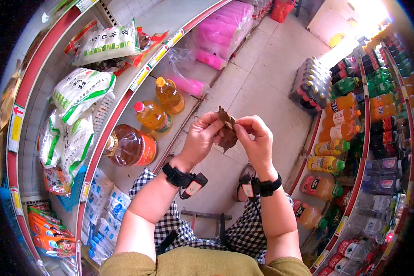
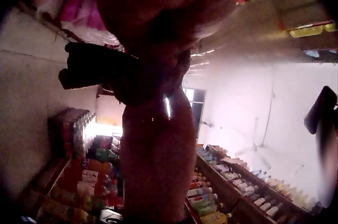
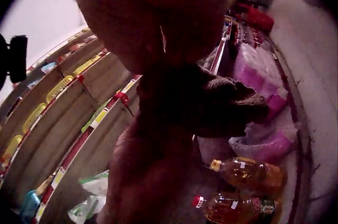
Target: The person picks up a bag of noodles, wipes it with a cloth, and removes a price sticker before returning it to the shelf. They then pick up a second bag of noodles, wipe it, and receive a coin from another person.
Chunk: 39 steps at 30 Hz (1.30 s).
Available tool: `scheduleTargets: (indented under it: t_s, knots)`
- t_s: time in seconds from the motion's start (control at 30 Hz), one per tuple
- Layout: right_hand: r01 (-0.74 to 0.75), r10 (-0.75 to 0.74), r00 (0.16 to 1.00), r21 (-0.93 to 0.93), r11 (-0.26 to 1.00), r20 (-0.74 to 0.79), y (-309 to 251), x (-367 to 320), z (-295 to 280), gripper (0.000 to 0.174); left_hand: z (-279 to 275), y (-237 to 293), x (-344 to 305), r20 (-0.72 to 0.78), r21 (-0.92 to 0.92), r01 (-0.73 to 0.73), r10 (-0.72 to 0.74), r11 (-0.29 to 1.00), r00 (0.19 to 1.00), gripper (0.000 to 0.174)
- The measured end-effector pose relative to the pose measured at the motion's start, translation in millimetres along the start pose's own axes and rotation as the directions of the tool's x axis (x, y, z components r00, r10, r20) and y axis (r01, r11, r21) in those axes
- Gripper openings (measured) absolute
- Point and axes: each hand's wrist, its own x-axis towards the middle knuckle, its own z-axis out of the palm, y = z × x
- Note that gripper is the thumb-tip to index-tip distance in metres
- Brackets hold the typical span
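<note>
A dark brown, crumpled, ragged-edged piece (image 1: 228, 137) is held up between both hands in the head view. My left hand (image 1: 200, 138) pinches its left side between thumb and fingers. From the other side my right hand (image 1: 256, 140) pinches it near the upper right edge. Against the light in the right wrist view, the brown piece (image 3: 232, 105) shows as a dark, rough shape sticking out to the right of the hands. In the left wrist view the dark piece (image 2: 97, 68) juts out leftward, and the fingers are mostly in shadow.
Oil bottles (image 1: 154, 117) stand on the low left shelf, below white-and-green bags (image 1: 83, 94). Pink wrapped packs (image 1: 223, 32) lie farther along. Drink bottles (image 1: 338, 133) fill the right shelves, beside a shrink-wrapped bottle pack (image 1: 312, 85) on the tiled floor (image 1: 262, 78).
</note>
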Motion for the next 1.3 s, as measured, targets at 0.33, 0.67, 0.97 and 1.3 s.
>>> scheduleTargets:
  t_s: [0.33,0.67,0.97,1.3]
  knots:
    - [0.170,-0.177,0.984,-0.312,0.935,0.006,-4.1,1.5,-5.4,0.008,-9.7,-7.8,-0.7,-0.021,0.125,-0.025,0.028,0.992,0.999,0.014]
    - [0.345,-0.339,0.935,-0.484,0.804,0.102,-9.4,-2.5,-0.2,0.012,-2.9,-6.6,-2.8,0.005,0.002,0.016,-0.016,1.000,1.000,0.006]
    - [0.224,-0.230,0.973,-0.261,0.939,0.009,-8.2,-3.4,3.2,0.009,-10.9,-5.3,-0.3,0.048,-0.149,0.121,-0.115,0.981,0.992,0.008]
    - [0.194,-0.195,0.981,-0.226,0.955,0.019,-5.7,-3.9,5.6,0.009,-15.6,-14.7,2.1,-0.007,-0.239,0.104,-0.109,0.965,0.994,0.007]
